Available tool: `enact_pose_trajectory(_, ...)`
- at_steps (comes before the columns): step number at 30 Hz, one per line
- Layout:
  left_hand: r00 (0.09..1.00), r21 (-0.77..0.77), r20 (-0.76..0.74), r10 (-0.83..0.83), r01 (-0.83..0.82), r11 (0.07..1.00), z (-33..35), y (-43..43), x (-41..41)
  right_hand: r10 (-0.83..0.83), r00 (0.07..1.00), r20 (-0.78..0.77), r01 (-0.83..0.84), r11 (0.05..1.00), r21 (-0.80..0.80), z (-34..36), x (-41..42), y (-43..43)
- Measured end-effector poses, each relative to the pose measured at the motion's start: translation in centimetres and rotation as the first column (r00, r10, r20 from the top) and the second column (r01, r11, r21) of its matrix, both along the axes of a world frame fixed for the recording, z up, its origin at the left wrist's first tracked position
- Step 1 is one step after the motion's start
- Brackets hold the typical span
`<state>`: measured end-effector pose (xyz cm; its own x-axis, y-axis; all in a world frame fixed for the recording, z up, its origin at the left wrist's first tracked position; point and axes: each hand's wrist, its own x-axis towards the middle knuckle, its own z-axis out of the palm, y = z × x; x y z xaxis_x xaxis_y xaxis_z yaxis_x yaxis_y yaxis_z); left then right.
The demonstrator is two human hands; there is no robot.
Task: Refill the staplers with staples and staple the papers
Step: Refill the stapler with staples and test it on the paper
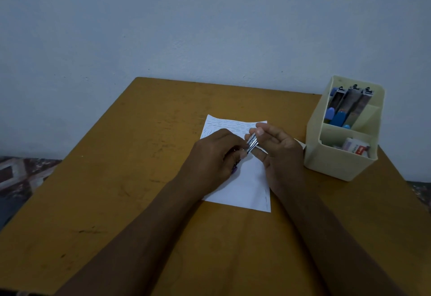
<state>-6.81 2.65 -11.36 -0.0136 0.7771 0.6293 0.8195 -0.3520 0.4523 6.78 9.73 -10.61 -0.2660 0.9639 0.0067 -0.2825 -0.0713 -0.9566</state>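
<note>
Two hands meet above the paper (247,186) in the middle of the desk (116,179). The right hand (279,151) pinches a short silvery piece between thumb and fingertips, most likely a staple strip (252,143). The left hand (214,155) is curled round a small thing almost wholly hidden, with a bit of purple showing beneath the fingers; I take it for the stapler (234,168) being refilled. To load it well, the strip should probably be held lightly by its sides so it does not snap, lined up straight with the open channel, legs downward, and slid in. The left hand would have to keep the body steady and its fingers off the opening. The strip looks thin, ridged and shiny, tilted with its lower end touching or just at the left fingers. The sheet below carries many short dark marks across its top and down its right edge, seemingly staples. At the desk's right stands a cream organizer (338,162), with more staplers (349,106) upright in its rear compartment and a staple box (355,147) in the front one.
</note>
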Motion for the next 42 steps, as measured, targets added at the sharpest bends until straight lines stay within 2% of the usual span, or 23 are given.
enact_pose_trajectory(5,1.000,0.003,0.023,-0.019,0.019,1.000,0.2,-0.1,-0.1,0.013,1.000,0.009,-0.013,1.000,0.018,0.0,-0.1,0.0)
enact_pose_trajectory(13,0.998,-0.021,0.010,-0.058,0.059,0.998,0.6,-0.5,0.4,-0.050,0.991,0.127,0.047,0.999,0.026,-0.8,0.0,0.1)
enact_pose_trajectory(18,0.996,-0.050,-0.034,-0.079,0.077,0.996,0.8,-0.6,0.7,-0.096,0.985,0.142,0.095,0.995,0.011,-1.0,-0.1,0.2)
enact_pose_trajectory(22,0.994,-0.048,-0.059,-0.086,0.084,0.995,0.9,-0.9,0.6,-0.160,0.983,0.091,0.165,0.985,-0.054,-0.8,0.2,0.9)
enact_pose_trajectory(27,0.996,-0.045,-0.038,-0.083,0.081,0.996,1.1,-1.2,0.6,-0.136,0.985,0.104,0.141,0.989,-0.042,-0.6,0.4,0.8)
enact_pose_trajectory(32,0.998,-0.082,0.056,-0.030,0.035,0.996,1.1,-1.2,0.7,-0.049,0.994,0.098,0.043,0.997,0.066,-0.1,0.4,0.2)
enact_pose_trajectory(36,0.994,-0.154,0.106,-0.014,0.031,0.988,0.7,-1.1,0.1,-0.041,0.992,0.122,0.022,0.989,0.150,0.2,0.3,-0.1)
enact_pose_trajectory(42,0.999,-0.224,-0.031,-0.043,0.035,0.974,1.2,-1.2,-0.5,-0.061,0.985,0.160,0.022,0.971,0.237,0.6,0.0,-0.5)
